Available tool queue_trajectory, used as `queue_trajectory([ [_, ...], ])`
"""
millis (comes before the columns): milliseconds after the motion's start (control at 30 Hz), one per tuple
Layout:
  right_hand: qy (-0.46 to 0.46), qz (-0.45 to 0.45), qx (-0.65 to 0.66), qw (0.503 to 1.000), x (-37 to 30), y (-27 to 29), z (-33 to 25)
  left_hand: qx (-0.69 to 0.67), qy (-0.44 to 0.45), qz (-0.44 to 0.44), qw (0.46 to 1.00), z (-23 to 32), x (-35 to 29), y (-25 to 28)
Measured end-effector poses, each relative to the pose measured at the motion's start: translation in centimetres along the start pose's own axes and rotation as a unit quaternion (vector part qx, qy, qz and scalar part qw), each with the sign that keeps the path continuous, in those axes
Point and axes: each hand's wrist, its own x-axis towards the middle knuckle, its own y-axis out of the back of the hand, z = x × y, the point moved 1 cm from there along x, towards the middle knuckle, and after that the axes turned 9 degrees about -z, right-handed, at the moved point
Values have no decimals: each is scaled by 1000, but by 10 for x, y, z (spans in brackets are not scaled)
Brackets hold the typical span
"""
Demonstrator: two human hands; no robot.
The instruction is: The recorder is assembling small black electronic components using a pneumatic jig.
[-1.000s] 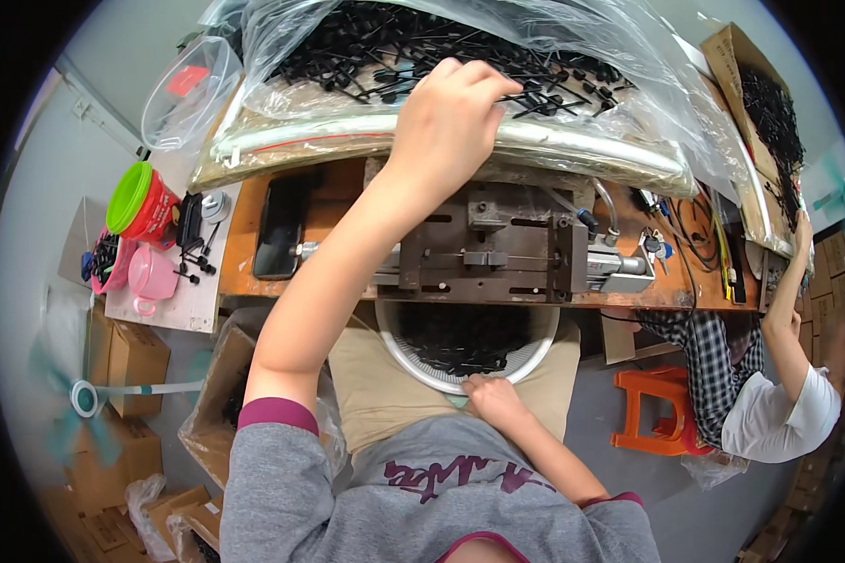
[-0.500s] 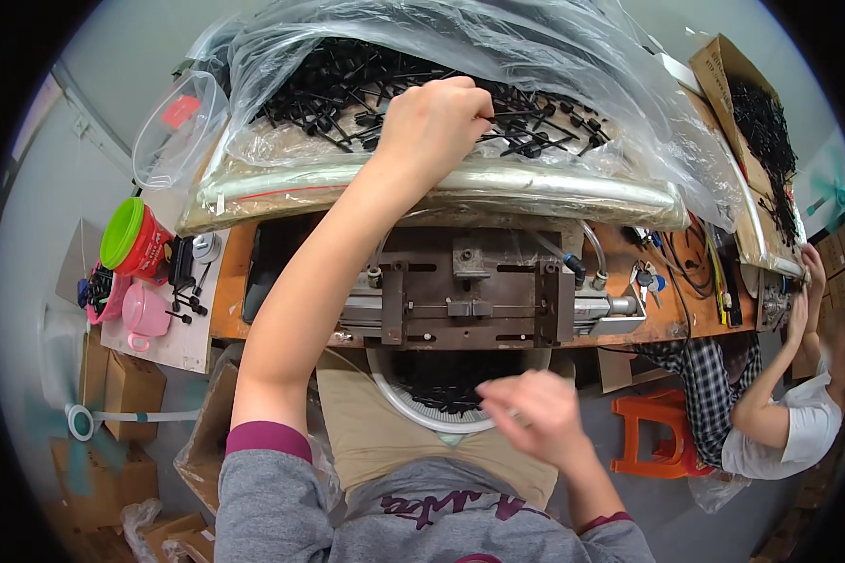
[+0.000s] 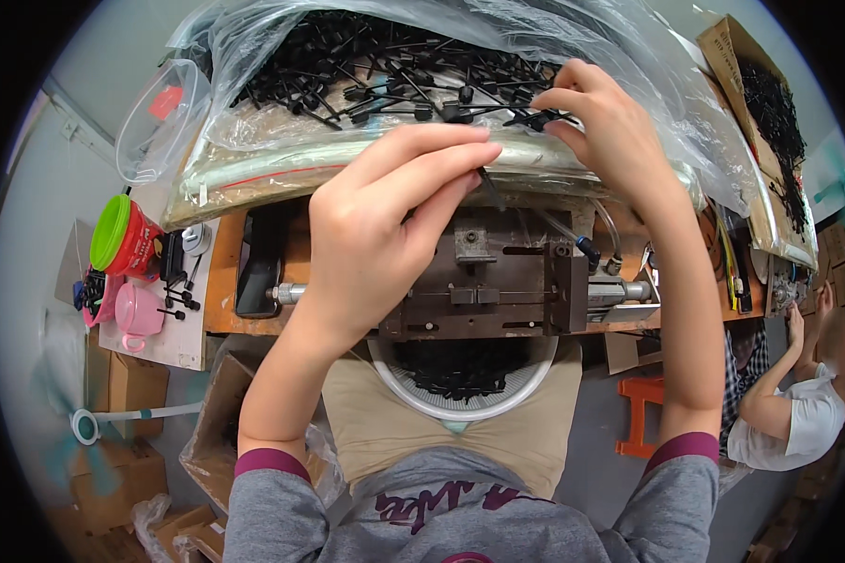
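My left hand (image 3: 371,211) is closed in a pinch above the near edge of the tray. A thin black plastic rod (image 3: 491,188) sticks down from between its fingertips. Farther right, my right hand (image 3: 615,127) reaches into the tray, its thumb and fingers closing on a black stemmed plastic part (image 3: 543,117). A pile of similar black parts (image 3: 296,70) fills the plastic-lined tray (image 3: 347,158). Just below my hands stands a dark metal clamping fixture (image 3: 521,314) with small blocks at its middle. On my lap, a round white basket (image 3: 422,403) holds many small black pieces.
At left are a red bucket with a green rim (image 3: 127,235), a pink cup (image 3: 139,310) and a fan (image 3: 84,427). Hoses and cables run right of the fixture. Another person (image 3: 789,418) works at far right, beside an orange stool (image 3: 637,413) and a carton of black parts (image 3: 765,113).
My left hand has drawn back from the pile toward me with a black rod. My right hand has risen from above the basket to the tray's right side.
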Motion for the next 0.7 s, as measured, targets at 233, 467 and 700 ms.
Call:
queue_trajectory([
  [233, 40, -89, 12, 995, 13, -5, 1, -136, 107, 89, 981, 12, -29, 4],
  [467, -4, 17, 170, 985, 8, -8, 15, -536, 330, -40, 776, 37, -64, -2],
  [700, -236, -76, 326, 912, 14, -1, 30, -351, 312, -64, 881, 55, -89, -10],
])
